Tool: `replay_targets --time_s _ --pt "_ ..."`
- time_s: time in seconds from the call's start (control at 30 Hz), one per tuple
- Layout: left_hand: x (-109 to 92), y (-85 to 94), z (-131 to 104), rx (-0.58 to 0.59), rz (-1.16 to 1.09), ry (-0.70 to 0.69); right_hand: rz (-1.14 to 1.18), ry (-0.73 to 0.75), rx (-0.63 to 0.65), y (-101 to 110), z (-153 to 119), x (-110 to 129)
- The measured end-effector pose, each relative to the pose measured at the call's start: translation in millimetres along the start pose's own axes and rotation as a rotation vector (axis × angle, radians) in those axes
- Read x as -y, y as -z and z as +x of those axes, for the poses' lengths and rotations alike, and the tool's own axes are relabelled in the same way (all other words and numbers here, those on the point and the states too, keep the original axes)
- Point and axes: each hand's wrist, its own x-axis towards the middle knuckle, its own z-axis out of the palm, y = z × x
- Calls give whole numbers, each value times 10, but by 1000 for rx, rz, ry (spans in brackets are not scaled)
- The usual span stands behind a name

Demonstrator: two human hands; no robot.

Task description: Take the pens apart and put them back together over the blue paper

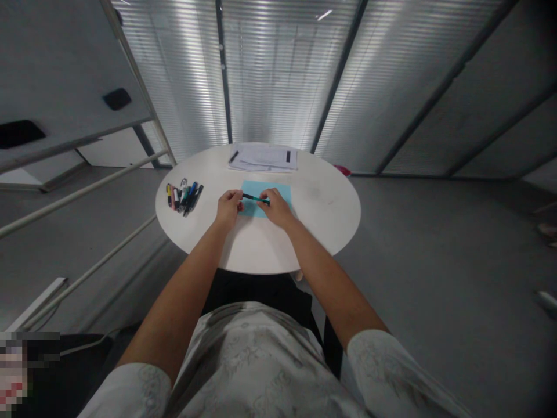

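Between my two hands a dark pen [252, 198] with a teal-green section is held level, just above a light blue sheet of paper [278, 187]. My left hand [229, 207] pinches its left end, and the fingers of my right hand [274, 205] close on its right end. The blue sheet lies on the white round table [252, 249], partly covered by both hands. Left of my left hand, several markers and pens [185, 195] lie in a loose pile.
At the table's far edge sits a stack of printed papers [263, 158] with dark items on it. A red thing [342, 170] shows behind the right rim. Metal rails [87, 191] run along the left, and window blinds [270, 81] stand behind the table.
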Motion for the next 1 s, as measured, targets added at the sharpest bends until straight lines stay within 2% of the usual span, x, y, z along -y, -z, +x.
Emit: replay_targets --time_s 0.27,0.43,0.6,0.8,1.0 --pt "8 5 0 12 -17 -21 44 -2 93 -24 39 -41" --pt "-6 -4 -12 6 -27 -16 95 -78 76 -9 6 19" --pt "-39 -19 -34 -5 -10 8 72 -6 73 -16 7 0" --pt "-15 2 -16 4 10 -13 50 -5 44 -7 26 -35" --pt "15 27 0 21 18 -43 4 9 117 12 34 -20"
